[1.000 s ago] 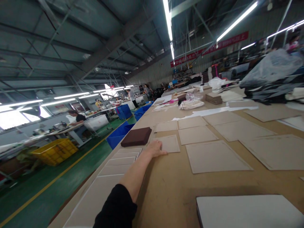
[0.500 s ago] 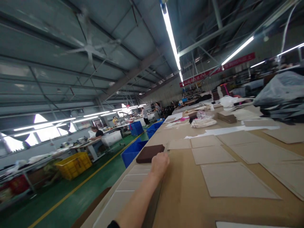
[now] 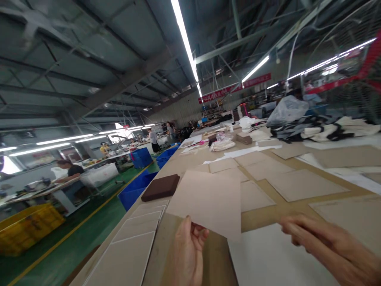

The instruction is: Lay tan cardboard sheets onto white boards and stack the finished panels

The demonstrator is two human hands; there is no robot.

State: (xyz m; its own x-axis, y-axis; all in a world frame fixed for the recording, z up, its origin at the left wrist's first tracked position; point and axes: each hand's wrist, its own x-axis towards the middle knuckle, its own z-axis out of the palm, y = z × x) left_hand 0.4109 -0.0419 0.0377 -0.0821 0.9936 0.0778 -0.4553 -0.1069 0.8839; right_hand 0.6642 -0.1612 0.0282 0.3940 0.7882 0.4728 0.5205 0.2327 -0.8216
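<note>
Just to the right of the dark brown stack [image 3: 160, 187] and nearer to me, I've got the left hand [image 3: 190, 252] palm up with thumb and fingertips nearly closed, pinching the near edge of a beige sheet [image 3: 210, 202]. That sheet is tilted above the table [image 3: 190, 159], right of the stack; can't tell if its left edge touches it.

Much farther right of the stack, the right hand [image 3: 330, 242] is over a white panel [image 3: 264, 258], fingers bunched together. It's kinda blurry from my end, so I can't say if there's anything in it.

Running toward me from the stack is a row of beige panels [image 3: 131, 242] with white edging, and a bunch more flat beige pieces [image 3: 306, 184] are spread out to its right. Past it there's a plastic-wrapped bundle [image 3: 222, 143]. Left of it, off the table's edge, I can see a blue bin [image 3: 131, 194], with a yellow bin [image 3: 29, 230] farther left.
</note>
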